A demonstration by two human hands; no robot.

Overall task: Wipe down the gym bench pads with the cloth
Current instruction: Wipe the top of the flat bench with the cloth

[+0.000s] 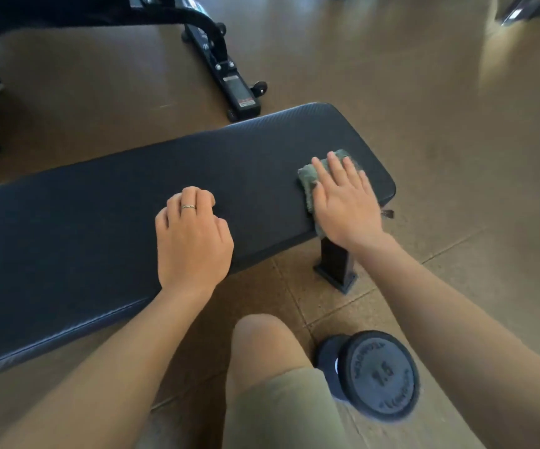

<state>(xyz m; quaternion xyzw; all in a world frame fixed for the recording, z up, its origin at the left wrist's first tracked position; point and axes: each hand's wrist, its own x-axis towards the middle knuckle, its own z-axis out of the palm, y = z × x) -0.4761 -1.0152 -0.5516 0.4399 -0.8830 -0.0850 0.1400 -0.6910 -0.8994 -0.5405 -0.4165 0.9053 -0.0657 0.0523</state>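
Bench pad: the long dark bench pad (132,202) runs from the left edge of the frame to the centre right; this surface carries both hands.
Cloth: a grey-green cloth (309,186) lies on the pad's right end, near its near edge, mostly covered by a hand.
Right hand: the right hand (346,202) lies flat on the cloth, fingers (335,166) straight and spread, pressing it down.
Left hand: the left hand (190,234) rests at mid-pad, fingers curled under with nothing in them; a thin ring (188,207) is on one finger.
Bench leg: a dark post (335,267) stands on the floor just below the right wrist.
Dumbbell: a black dumbbell (375,374) lies on the floor at lower right, beside the person's knee (262,338); the blurred marking on its end may read 7.5.
Other equipment: a black frame with small wheels (229,76) stands at upper centre, beyond the pad.
Floor: brown tiled floor (456,124).
Left edge: dark shapes at upper left, possibly someone's legs.
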